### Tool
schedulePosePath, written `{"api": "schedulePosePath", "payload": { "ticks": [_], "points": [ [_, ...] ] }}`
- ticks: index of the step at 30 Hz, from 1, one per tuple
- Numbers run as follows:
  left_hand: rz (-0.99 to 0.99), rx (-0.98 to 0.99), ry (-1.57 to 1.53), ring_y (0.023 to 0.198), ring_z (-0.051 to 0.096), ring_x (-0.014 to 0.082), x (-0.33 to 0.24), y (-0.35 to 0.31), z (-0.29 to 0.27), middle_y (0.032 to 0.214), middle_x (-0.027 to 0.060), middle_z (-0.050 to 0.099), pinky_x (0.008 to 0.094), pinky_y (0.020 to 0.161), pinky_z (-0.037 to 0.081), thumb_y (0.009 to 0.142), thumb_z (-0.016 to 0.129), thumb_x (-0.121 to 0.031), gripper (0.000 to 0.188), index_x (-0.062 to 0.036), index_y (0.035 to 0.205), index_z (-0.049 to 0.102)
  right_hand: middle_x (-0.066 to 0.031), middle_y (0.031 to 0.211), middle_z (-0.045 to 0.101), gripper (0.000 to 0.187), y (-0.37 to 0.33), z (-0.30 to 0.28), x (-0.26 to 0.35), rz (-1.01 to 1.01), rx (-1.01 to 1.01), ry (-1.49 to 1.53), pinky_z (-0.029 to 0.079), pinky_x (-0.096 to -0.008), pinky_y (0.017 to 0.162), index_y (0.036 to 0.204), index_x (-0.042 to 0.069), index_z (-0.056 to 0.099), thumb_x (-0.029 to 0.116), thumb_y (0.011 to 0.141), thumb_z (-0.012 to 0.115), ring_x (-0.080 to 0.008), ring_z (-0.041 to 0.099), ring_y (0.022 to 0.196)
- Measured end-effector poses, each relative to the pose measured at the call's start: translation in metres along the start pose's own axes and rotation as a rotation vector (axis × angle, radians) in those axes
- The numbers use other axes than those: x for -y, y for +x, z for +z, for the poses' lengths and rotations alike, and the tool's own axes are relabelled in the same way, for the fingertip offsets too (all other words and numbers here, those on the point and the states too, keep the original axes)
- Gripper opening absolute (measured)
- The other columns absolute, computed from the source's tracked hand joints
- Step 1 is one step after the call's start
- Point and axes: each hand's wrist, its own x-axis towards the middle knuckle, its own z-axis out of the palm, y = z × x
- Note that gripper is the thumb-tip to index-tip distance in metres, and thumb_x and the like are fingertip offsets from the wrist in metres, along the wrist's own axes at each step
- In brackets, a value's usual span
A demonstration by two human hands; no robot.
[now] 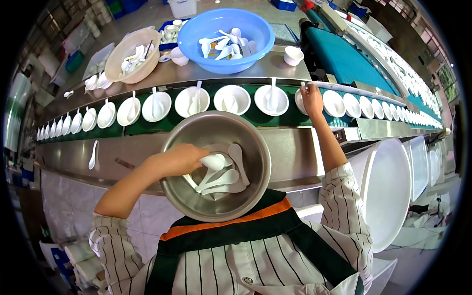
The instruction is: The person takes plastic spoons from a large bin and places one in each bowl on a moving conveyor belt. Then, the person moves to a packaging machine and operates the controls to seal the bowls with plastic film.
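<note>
My left hand reaches into a round steel basin close to my body, its fingers closed on a white soup spoon. More white soup spoons lie loose in the basin. Farther right, my right hand pinches another white spoon over a small white bowl on the green conveyor belt; the fingers partly cover both. Bowls left of that hand, such as this white bowl, hold one spoon each. Bowls to its right, like this one, show no spoon.
Behind the belt, a blue basin and a beige basin hold more spoons. A white cup stands nearby. One spoon lies on the steel ledge at left. A teal belt runs at far right; a large white tub is beside me.
</note>
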Motion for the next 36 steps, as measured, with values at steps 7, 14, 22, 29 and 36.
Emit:
{"api": "schedulePosePath", "payload": {
  "ticks": [7, 14, 22, 29, 36],
  "points": [
    [0.195, -0.155, 0.052, 0.067, 0.055, 0.0345, -0.011, -0.002, -0.05, 0.072, 0.0192, 0.057, 0.0418, 0.061, 0.043, 0.074, 0.053, -0.012, 0.015, -0.0016, 0.085, 0.054, -0.0129, 0.099, 0.061, 0.047, -0.034, -0.074, 0.165, -0.399, 0.679, 0.792, 0.046, -0.0292, 0.077, 0.123, 0.003, 0.041, 0.023, 0.084, 0.057, -0.0172, 0.057, 0.092],
    [0.062, -0.747, 0.06, 0.084, 0.055, 0.0287, -0.016, 0.017, -0.057, 0.09, 0.0146, 0.056, 0.0381, 0.071, 0.043, 0.07, 0.064, -0.016, 0.038, -0.003, 0.103, 0.05, -0.0062, 0.089, 0.056, 0.044, -0.066, -0.094, 0.218, -0.272, 1.253, 0.82, 0.049, -0.0257, 0.067, 0.114, 0.002, 0.046, 0.017, 0.077, 0.065, -0.0125, 0.056, 0.079],
    [0.2, -0.318, 0.388, 0.086, 0.051, 0.0268, 0.025, 0.009, 0.001, 0.091, 0.0115, 0.053, 0.0361, 0.073, 0.042, 0.066, 0.06, -0.004, 0.042, -0.0074, 0.107, 0.051, -0.0054, 0.068, 0.054, 0.022, 0.009, -0.036, 0.1, -0.134, 0.18, 0.637, 0.042, -0.0227, 0.044, 0.092, 0.0, 0.05, 0.014, 0.079, 0.06, -0.0083, 0.049, 0.051],
    [0.586, -0.276, 0.627, 0.112, 0.042, 0.0271, 0.013, 0.025, 0.03, 0.117, 0.0164, 0.043, 0.0416, 0.09, 0.037, 0.076, 0.051, -0.007, 0.046, -0.0123, 0.12, 0.04, -0.023, 0.076, 0.059, 0.039, -0.008, 0.024, 0.012, 0.047, 0.061, 0.258, 0.046, -0.0395, 0.064, 0.098, -0.001, 0.05, 0.025, 0.073, 0.065, -0.0369, 0.059, 0.073],
    [0.695, -0.174, 0.854, 0.122, 0.032, 0.0274, 0.015, 0.053, 0.032, 0.128, 0.0177, 0.035, 0.0447, 0.098, 0.031, 0.076, 0.051, -0.007, 0.052, -0.015, 0.124, 0.032, -0.0248, 0.086, 0.058, 0.046, 0.0, 0.006, -0.022, 0.082, -0.065, 0.087, 0.045, -0.0417, 0.069, 0.098, -0.001, 0.051, 0.03, 0.069, 0.068, -0.038, 0.057, 0.079]
  ]
}}
